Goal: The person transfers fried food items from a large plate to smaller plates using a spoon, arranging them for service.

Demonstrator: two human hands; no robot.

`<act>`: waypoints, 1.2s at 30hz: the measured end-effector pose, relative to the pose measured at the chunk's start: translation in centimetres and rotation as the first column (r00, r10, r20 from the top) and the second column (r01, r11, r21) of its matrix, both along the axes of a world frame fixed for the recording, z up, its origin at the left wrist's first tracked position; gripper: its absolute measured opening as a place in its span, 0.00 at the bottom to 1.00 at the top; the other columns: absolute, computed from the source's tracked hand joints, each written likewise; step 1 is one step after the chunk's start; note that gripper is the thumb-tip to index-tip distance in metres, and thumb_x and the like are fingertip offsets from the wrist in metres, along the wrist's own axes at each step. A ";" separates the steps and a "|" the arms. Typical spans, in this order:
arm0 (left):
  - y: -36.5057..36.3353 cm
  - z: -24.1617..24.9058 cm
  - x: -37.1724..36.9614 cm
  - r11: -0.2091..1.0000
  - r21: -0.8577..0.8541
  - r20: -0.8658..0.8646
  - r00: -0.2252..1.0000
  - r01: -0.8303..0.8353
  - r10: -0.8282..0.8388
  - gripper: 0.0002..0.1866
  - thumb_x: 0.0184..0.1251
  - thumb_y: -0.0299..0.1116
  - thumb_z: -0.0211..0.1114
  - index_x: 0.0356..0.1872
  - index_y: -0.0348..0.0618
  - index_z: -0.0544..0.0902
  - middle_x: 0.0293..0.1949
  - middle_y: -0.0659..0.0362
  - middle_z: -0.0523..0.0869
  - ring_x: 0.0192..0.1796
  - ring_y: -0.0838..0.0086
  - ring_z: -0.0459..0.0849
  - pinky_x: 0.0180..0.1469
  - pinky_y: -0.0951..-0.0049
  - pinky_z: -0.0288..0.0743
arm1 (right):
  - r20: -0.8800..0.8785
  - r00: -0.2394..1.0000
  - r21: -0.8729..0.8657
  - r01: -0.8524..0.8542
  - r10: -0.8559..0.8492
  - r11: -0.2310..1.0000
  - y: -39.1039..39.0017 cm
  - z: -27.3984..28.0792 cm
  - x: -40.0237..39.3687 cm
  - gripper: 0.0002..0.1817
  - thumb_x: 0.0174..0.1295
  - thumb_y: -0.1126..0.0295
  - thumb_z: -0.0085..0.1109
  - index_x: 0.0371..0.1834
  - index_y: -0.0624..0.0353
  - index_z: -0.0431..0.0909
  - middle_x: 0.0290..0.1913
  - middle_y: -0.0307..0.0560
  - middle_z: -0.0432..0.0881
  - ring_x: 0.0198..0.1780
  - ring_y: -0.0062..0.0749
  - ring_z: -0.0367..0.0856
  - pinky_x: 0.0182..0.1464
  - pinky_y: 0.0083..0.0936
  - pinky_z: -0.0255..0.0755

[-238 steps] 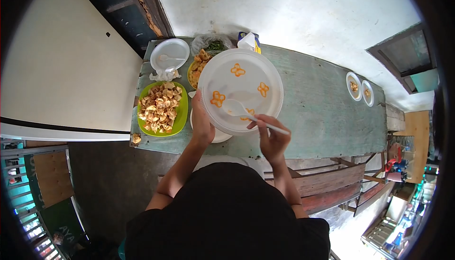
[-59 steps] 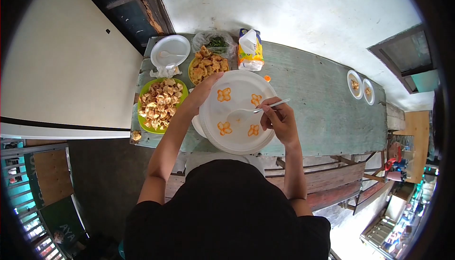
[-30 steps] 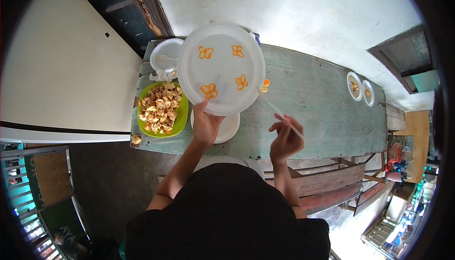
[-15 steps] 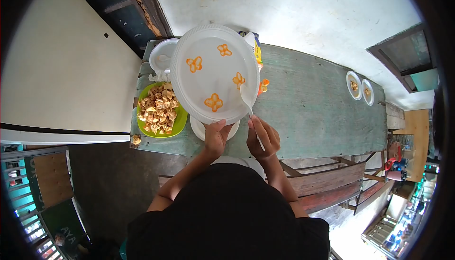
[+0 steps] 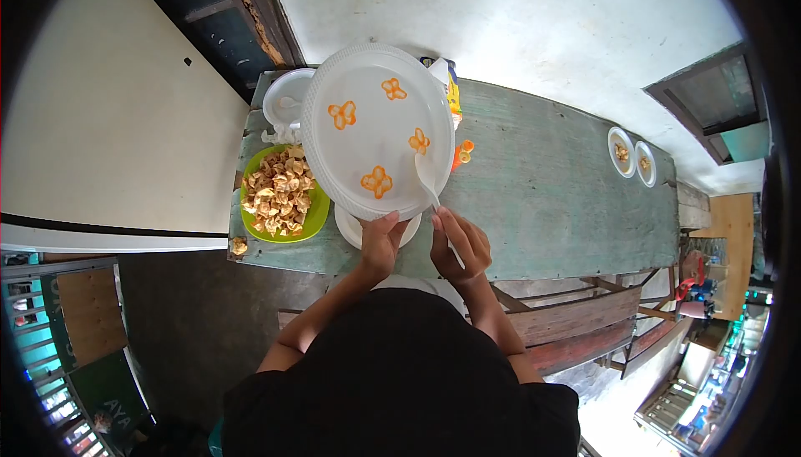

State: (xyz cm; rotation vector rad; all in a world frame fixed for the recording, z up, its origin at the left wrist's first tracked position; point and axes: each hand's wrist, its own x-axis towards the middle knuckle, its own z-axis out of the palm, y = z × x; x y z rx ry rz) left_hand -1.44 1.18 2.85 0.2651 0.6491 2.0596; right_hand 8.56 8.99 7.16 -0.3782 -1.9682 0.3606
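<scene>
Where the white plate (image 5: 375, 140) is: above the table (image 5: 559, 190), left hand (image 5: 381, 244) gripping its near rim
Right hand (image 5: 463, 244): closed on the white spoon (image 5: 428, 179), over the plate
Table: worn, greenish; yellow-green dish (image 5: 317, 219) near one end
Room: pale wall (image 5: 509, 15) beyond, wooden bench (image 5: 576, 323) alongside

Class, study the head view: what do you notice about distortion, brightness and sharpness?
Head view: wide-angle distortion bows the edges of the table, corners go black; head view: glare whitens the lower right; head view: the raised plate is softly lit, fairly sharp.
</scene>
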 end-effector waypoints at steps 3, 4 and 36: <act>0.1 0.0 0.1 1.000 0.016 -0.010 1.000 -0.026 0.026 0.32 0.61 0.22 0.47 0.67 0.48 0.48 0.64 0.52 0.59 0.66 0.64 0.63 0.68 0.59 0.58 | 0.005 0.998 -0.013 0.057 -0.057 0.998 0.2 0.2 0.4 0.09 0.52 0.85 0.59 0.36 0.68 0.77 0.28 0.53 0.83 0.29 0.35 0.84 0.32 0.23 0.78; 0.2 0.1 0.2 0.995 -0.049 -0.041 0.995 -0.090 0.088 0.30 0.63 0.28 0.46 0.66 0.42 0.50 0.65 0.52 0.60 0.67 0.62 0.62 0.68 0.57 0.56 | 0.005 0.998 -0.012 0.057 -0.057 0.998 0.4 -0.2 0.5 0.09 0.52 0.85 0.59 0.36 0.68 0.77 0.28 0.53 0.83 0.29 0.35 0.84 0.32 0.23 0.78; 2.1 3.6 -8.0 0.935 -0.347 -0.039 0.995 0.068 -0.087 0.27 0.68 0.51 0.46 0.58 0.39 0.67 0.50 0.54 0.77 0.51 0.70 0.78 0.54 0.67 0.73 | -0.203 0.934 -0.918 -0.286 0.295 0.275 5.2 1.8 4.4 0.06 0.63 0.75 0.53 0.37 0.68 0.75 0.23 0.41 0.77 0.22 0.17 0.74 0.18 0.10 0.54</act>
